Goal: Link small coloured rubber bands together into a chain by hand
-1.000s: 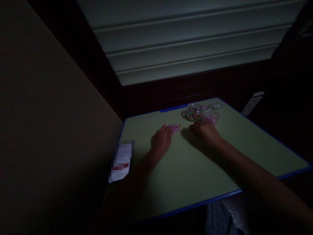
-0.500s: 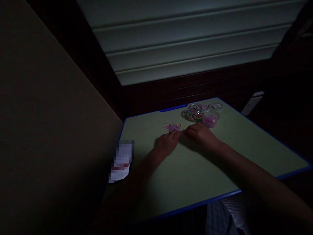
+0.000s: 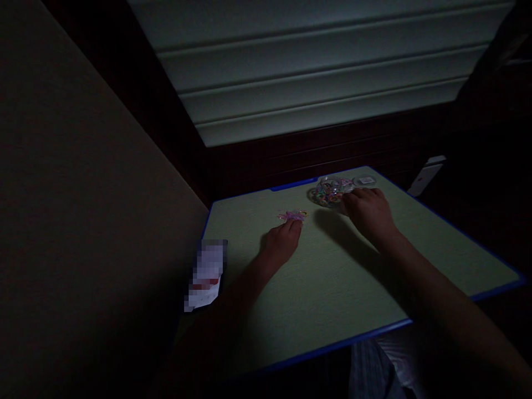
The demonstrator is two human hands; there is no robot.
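The room is dim. My left hand (image 3: 279,244) rests on the green table (image 3: 324,277), its curled fingertips touching a small pink and purple piece (image 3: 292,215) of beads or bands. My right hand (image 3: 368,213) reaches to the far side and covers a small clear dish of pink bits; its fingers curl down over it, and what they hold is hidden. Just left of that hand stands a clear dish of many-coloured small rings (image 3: 328,191). A clear round lid (image 3: 364,180) lies behind the hand.
The table has a blue edge (image 3: 332,346). A wall (image 3: 83,194) stands close on the left, and window blinds (image 3: 316,66) hang behind. A white paper (image 3: 205,274) lies at the table's left edge. A pale device (image 3: 426,174) sits beyond the right corner.
My right hand has left the pink piece and moved back and right, onto the dish of pink bits. My left hand has stayed by the pink piece.
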